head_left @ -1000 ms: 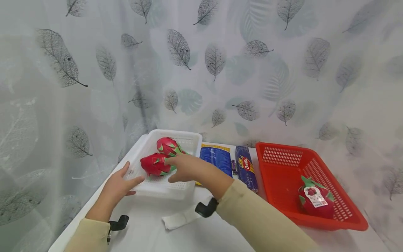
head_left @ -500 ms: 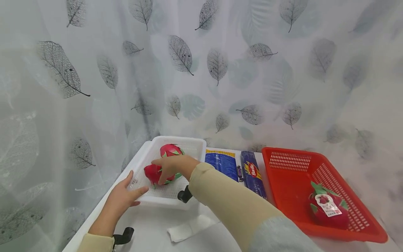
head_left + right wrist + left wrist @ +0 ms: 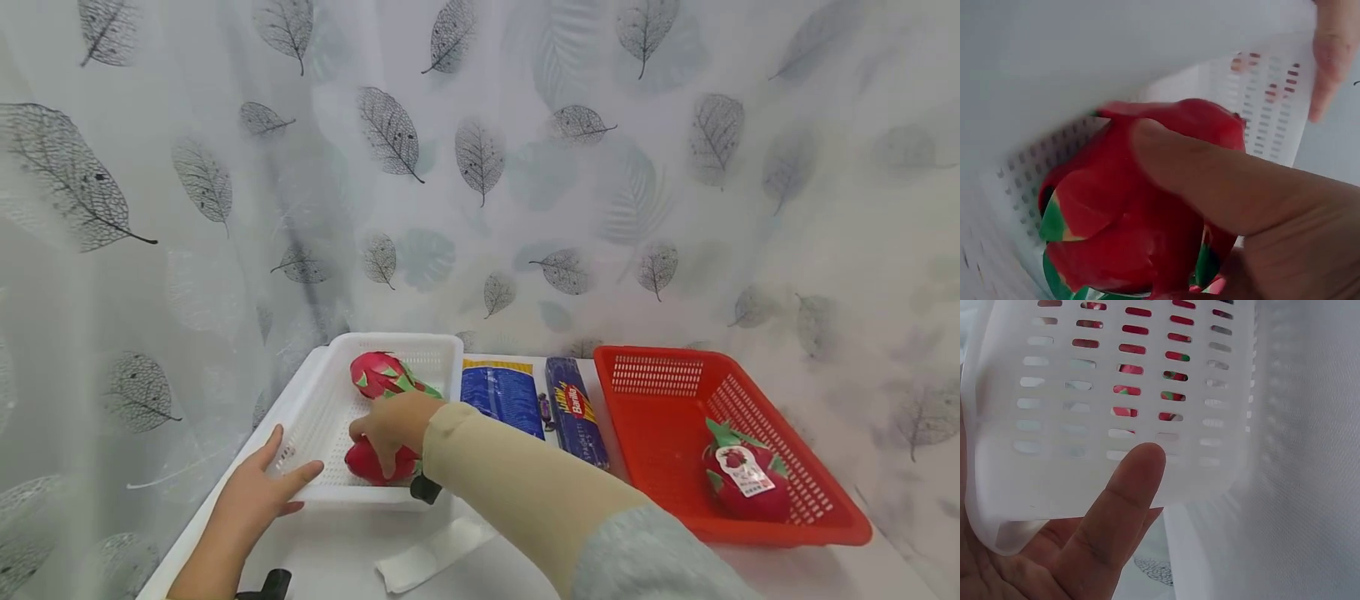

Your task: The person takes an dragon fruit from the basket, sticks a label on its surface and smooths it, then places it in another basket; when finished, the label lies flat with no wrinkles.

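My right hand point(image 3: 395, 423) grips the nearer dragon fruit point(image 3: 367, 465) inside the white perforated basket point(image 3: 348, 494). Close up in the right wrist view, the thumb presses on the red skin of this dragon fruit point(image 3: 1104, 231), and the fingers are mostly hidden. A second dragon fruit point(image 3: 371, 372) lies just behind. At the basket's near left corner, my left hand point(image 3: 247, 492) rests with thumb and index finger spread. One straight finger point(image 3: 1116, 512) lies against the outer wall of the white basket point(image 3: 1016, 481) in the left wrist view.
To the right stands a red basket point(image 3: 647, 467) containing a dragon fruit point(image 3: 750, 479) with a sticker. A blue packet point(image 3: 501, 400), a small purple wrapped item point(image 3: 546, 412) and a Barilla spaghetti box point(image 3: 577, 412) lie between the baskets. White folded paper point(image 3: 431, 557) lies in front.
My right hand has lowered onto the nearer dragon fruit and now grips it, and that fruit sits closer to the basket's front wall. My left hand stays at the corner. The head view has shifted.
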The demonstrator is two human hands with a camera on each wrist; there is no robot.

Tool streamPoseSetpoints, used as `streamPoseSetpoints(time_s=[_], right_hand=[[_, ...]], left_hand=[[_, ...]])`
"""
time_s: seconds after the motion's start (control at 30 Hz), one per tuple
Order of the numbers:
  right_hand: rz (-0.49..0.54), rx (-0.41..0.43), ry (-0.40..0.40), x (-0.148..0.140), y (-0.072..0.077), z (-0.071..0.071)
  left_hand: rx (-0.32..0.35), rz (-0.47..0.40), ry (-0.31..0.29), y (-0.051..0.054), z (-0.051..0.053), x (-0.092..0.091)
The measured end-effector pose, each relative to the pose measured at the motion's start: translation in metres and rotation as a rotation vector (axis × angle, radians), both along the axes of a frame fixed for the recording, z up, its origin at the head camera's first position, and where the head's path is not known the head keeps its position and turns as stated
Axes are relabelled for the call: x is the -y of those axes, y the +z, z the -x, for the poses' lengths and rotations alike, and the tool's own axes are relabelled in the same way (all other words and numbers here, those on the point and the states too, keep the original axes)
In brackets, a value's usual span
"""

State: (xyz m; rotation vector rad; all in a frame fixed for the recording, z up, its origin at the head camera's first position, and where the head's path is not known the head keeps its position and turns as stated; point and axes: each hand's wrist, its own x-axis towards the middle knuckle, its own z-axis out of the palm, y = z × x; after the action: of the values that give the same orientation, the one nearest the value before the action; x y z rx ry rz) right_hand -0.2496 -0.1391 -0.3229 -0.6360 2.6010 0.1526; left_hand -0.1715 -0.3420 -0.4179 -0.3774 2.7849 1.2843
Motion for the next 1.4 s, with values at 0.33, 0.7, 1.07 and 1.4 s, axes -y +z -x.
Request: streamPoseSetpoints(time_s=[0.33,0.7,1.07,1.4], right_hand=[[-0.071,0.071,0.137,-0.009,-0.004,0.011],[0.312,-0.092,0.286,-0.059,0.014,0.003],[0.394,-0.344,0.371,-0.151,0.037,-0.036],[0.155,-0.34,0.353,-0.237,0.013,-0.065]], left_hand=[[-0.012,0.002,0.001,0.001,0.0,-0.003],[-0.021,0.039,0.012,0.002,0.001,-0.003],[0.007,0.051,-0.006,0.002,0.0,0.003],[-0.005,0.045,0.006,0.0,0.002,0.0]])
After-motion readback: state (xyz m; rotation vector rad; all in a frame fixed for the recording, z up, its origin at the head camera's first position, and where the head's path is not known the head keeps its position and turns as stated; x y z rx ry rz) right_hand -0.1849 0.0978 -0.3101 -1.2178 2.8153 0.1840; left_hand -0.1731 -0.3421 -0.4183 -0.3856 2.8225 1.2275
